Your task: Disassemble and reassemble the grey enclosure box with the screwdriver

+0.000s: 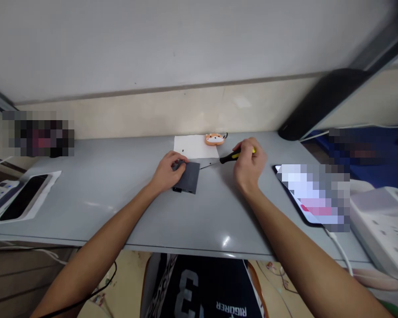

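Note:
My left hand (170, 171) grips a flat dark grey rectangular device (189, 177) by its left side, on the desk. What kind of device it is I cannot tell. In my right hand (250, 165) is a screwdriver (230, 156) with a black and yellow handle, the fingers closed round it. Its thin shaft points left, and the tip is at the device's right edge; whether it touches is too small to tell. Behind the device lies a white sheet of paper (192, 145) with a tiny dark piece on it. Another small dark piece (210, 163) is close to the shaft.
An orange animal-faced case (214, 139) sits on the paper's right end. A lit tablet (305, 198) lies right, near a white power strip (384, 225). At left is a dark phone (24, 197) on white. A black cylinder (318, 106) leans at the back right of the desk (199, 225).

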The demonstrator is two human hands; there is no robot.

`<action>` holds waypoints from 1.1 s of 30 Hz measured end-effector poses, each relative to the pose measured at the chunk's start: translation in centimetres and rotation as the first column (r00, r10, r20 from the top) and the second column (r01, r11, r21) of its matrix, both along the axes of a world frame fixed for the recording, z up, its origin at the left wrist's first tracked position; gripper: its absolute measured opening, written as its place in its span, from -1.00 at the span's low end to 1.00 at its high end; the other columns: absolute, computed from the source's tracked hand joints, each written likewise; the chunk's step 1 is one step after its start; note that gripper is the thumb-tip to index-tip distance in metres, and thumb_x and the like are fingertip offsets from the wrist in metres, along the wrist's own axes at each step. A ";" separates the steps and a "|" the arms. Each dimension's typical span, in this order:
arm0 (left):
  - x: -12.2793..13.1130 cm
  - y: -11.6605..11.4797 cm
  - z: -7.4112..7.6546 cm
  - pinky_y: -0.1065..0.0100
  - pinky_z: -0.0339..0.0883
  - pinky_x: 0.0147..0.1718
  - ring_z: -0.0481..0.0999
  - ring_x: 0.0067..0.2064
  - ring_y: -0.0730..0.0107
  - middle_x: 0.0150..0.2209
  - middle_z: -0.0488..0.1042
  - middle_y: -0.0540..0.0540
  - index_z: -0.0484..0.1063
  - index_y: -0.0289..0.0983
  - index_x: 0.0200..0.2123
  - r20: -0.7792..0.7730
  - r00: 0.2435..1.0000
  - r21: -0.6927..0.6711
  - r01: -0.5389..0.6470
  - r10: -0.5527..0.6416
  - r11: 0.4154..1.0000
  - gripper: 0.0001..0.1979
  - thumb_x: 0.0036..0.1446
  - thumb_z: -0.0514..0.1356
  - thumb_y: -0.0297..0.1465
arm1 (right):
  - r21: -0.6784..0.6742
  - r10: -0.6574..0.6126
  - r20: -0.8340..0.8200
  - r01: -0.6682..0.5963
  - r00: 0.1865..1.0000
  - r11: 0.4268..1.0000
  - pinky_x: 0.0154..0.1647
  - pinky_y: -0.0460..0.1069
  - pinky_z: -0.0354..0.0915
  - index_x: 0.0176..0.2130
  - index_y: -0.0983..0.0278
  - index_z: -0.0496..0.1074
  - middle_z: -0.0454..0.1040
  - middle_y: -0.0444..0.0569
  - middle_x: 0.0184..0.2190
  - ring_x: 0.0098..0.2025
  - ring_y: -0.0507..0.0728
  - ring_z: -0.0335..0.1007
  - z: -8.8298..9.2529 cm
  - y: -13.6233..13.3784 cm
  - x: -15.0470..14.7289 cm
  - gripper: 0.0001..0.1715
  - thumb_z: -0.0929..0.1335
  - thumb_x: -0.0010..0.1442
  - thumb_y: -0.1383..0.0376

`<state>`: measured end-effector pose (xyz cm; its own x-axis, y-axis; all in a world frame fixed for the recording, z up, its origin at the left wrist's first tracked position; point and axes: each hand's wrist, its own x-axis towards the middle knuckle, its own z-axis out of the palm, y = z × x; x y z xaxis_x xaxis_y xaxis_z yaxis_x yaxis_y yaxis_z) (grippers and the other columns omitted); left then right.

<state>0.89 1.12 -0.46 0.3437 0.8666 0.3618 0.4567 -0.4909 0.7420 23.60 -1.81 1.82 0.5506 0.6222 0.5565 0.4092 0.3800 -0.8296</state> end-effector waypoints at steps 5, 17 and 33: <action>-0.1 0.0 -0.1 0.28 0.38 -0.11 0.49 -0.13 0.36 -0.11 0.50 -0.08 0.55 -0.20 -0.20 0.006 1.000 -0.006 0.016 -0.016 1.000 -0.81 0.24 0.18 -0.56 | 0.005 0.024 -0.003 -0.024 1.000 1.000 -0.38 -0.01 0.06 -0.55 0.24 0.30 0.24 -0.15 -0.54 -0.44 0.03 0.16 0.1 0.0 0.0 -0.62 0.22 0.30 0.36; -0.1 -0.1 0.1 0.21 0.39 -0.02 0.50 -0.08 0.31 -0.13 0.56 -0.06 0.52 -0.20 -0.19 -0.033 0.999 0.005 0.029 -0.029 1.000 -0.81 0.24 0.17 -0.56 | -0.007 -0.059 0.020 0.059 0.998 0.998 -0.38 0.00 0.09 -0.56 0.23 0.30 0.27 -0.13 -0.54 -0.45 0.05 0.21 0.6 0.0 0.5 -0.62 0.21 0.29 0.36; -0.4 -1.1 1.0 0.20 0.41 -0.13 0.45 -0.19 0.29 -0.21 0.45 -0.07 0.49 -0.16 -0.04 -0.174 0.968 -0.108 0.163 -0.180 0.981 -0.81 0.33 0.16 -0.32 | -0.046 -0.103 0.041 0.105 0.994 0.993 -0.41 -0.01 0.07 -0.52 0.24 0.32 0.26 -0.16 -0.56 -0.47 0.02 0.19 0.5 -0.1 0.6 -0.65 0.22 0.30 0.31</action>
<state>0.51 -0.02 0.49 0.5426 0.8156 0.2009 0.5035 -0.5072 0.6995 24.18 -1.92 2.28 0.5925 0.5889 0.5496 0.4765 0.2938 -0.8286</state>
